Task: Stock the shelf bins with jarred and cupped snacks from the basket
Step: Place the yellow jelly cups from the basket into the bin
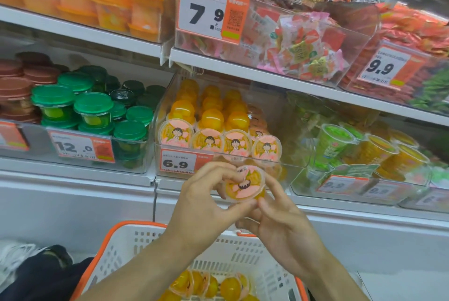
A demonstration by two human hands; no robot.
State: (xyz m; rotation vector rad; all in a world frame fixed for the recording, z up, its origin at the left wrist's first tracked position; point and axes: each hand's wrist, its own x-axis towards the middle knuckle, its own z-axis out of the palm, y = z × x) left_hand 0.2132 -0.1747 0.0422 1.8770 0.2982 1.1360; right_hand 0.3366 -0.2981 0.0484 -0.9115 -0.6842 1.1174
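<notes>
Head cam: both hands pinch one yellow jelly cup (245,184) btwn them, L hand (206,203) on its left rim, R hand (279,218) at lower right, just below the 6.9 bin (218,155), above the basket (136,245).

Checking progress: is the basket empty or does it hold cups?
Not empty: several yellow cups lie in the basket, below the hands.
</notes>
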